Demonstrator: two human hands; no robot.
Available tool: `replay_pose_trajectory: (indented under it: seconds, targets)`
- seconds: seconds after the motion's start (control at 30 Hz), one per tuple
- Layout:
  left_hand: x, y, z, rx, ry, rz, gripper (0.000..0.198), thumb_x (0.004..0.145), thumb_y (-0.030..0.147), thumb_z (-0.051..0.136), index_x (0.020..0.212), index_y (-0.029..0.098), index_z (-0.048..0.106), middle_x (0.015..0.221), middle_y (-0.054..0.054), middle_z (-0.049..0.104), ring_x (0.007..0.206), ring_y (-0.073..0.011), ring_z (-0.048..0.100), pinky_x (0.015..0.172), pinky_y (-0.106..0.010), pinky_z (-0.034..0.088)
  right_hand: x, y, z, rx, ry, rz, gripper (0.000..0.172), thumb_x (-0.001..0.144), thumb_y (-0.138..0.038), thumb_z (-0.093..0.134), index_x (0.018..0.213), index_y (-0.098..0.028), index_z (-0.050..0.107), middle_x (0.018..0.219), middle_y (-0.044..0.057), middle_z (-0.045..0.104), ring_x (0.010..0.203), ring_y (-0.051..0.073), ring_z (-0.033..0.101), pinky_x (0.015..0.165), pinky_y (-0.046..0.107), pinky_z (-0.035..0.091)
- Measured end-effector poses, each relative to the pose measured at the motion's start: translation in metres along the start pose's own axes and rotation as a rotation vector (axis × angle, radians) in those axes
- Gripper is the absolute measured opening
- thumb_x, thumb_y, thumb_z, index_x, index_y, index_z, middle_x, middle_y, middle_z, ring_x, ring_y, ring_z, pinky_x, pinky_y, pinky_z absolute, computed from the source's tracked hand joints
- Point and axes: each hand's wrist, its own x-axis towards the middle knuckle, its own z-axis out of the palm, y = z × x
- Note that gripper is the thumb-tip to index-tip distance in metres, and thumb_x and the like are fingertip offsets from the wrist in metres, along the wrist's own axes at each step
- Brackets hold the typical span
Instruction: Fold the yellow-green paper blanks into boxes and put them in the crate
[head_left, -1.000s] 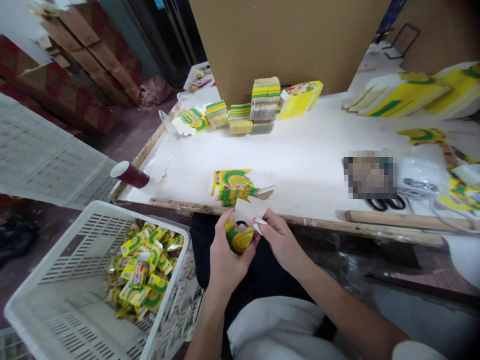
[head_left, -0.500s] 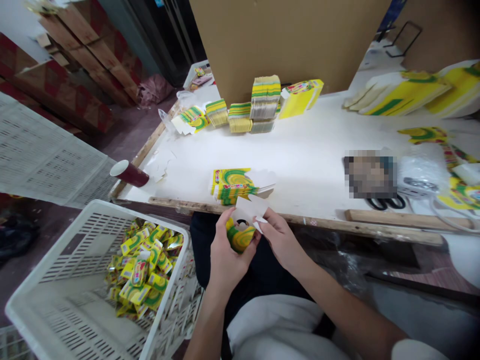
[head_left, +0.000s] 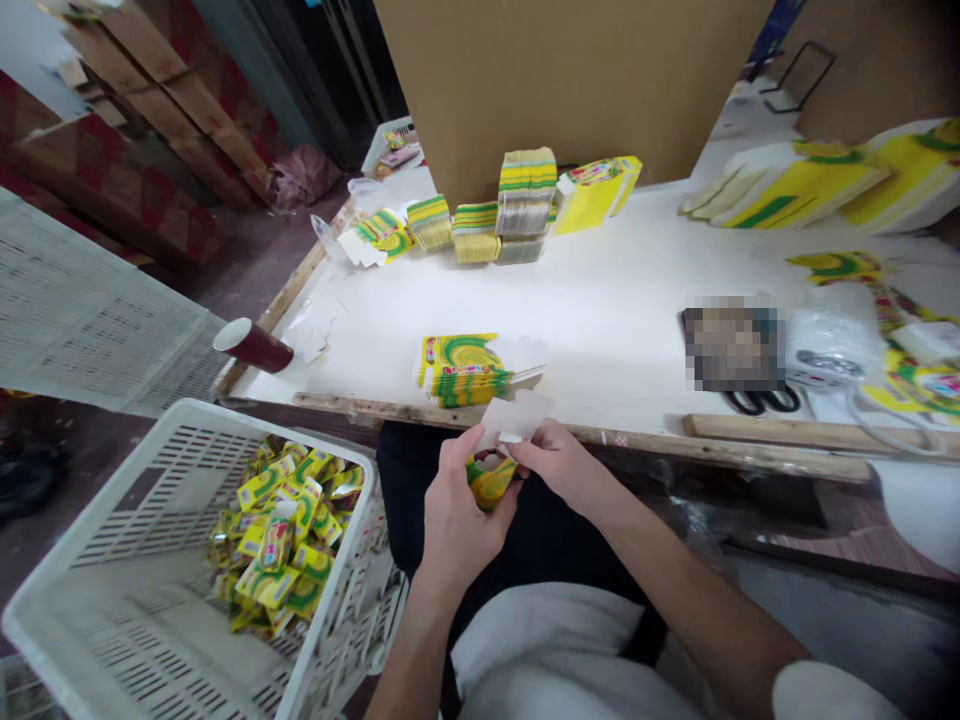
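White, wood-edged counter (head_left: 615, 325) before an upright brown board (head_left: 577, 90), boxes (head_left: 161, 105) stacked at far left. Just off the counter's near edge, over the lap, a yellow-green carton (head_left: 491, 486): left hand (head_left: 463, 510) has its grip clamped round it, right hand (head_left: 568, 468) pinches it by the raised white flap (head_left: 519, 415). Fingers hide part of the carton, its inside hard to read; pixelated patch (head_left: 733, 343) at right unidentifiable.

Box (head_left: 491, 483) now farther right against the table, left hand (head_left: 461, 500) shifted with it. Right hand's (head_left: 574, 470) fingertips moved in from the right-side flap to the opening, which shows narrower. Small flap (head_left: 511, 437) now lies across the big flap's (head_left: 521, 412) base. Camera view swung slightly right.
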Motion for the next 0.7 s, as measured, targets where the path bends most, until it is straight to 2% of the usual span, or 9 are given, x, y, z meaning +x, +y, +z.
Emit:
replay_pose_trajectory:
  seconds: [0.13,0.23,0.37,0.57,0.7]
  targets:
    - [0.000,0.000,0.000,-0.020,0.019,-0.008,0.058,0.070,0.019,0.067,0.119,0.020,0.037,0.107,-0.007,0.054,0.087,-0.0150,0.060,0.075,-0.025,0.051,0.000,0.005,-0.005,0.012,-0.024,-0.028,0.025,0.070,-0.041,0.069,0.076,-0.017,0.066,0.067,-0.001,0.063,0.057,0.011,0.052,0.056,0.022,0.044]
    - [0.001,0.001,0.000,-0.029,0.021,-0.035,0.059,0.069,0.021,0.067,0.119,0.019,0.036,0.108,-0.008,0.053,0.085,-0.0146,0.060,0.074,-0.025,0.051,-0.001,0.014,-0.006,0.129,0.002,-0.005,0.032,0.072,-0.049,0.066,0.082,-0.019,0.067,0.080,0.002,0.067,0.073,0.016,0.060,0.070,0.028,0.048]
    - [0.001,0.002,0.000,-0.021,0.007,-0.058,0.062,0.069,0.021,0.066,0.122,0.018,0.033,0.112,-0.010,0.053,0.092,-0.0173,0.061,0.076,-0.027,0.051,-0.004,0.022,-0.005,0.236,0.055,0.046,0.033,0.071,-0.049,0.067,0.085,-0.020,0.068,0.091,0.005,0.069,0.089,0.021,0.062,0.086,0.036,0.046]
    - [-0.001,0.000,0.001,-0.042,-0.088,-0.058,0.057,0.068,0.017,0.062,0.117,0.020,0.032,0.125,-0.013,0.049,0.110,-0.0209,0.056,0.086,-0.031,0.049,-0.008,0.015,-0.002,0.193,-0.108,0.111,0.046,0.067,-0.035,0.075,0.109,-0.021,0.062,0.108,0.004,0.066,0.103,0.020,0.059,0.098,0.037,0.039]
    - [-0.001,0.000,-0.001,-0.074,-0.126,-0.083,0.055,0.066,0.016,0.062,0.112,0.021,0.032,0.126,-0.014,0.048,0.108,-0.0205,0.057,0.085,-0.031,0.048,-0.009,0.018,0.001,0.231,-0.109,0.145,0.046,0.065,-0.039,0.076,0.105,-0.021,0.063,0.104,0.004,0.068,0.101,0.021,0.059,0.098,0.038,0.039]
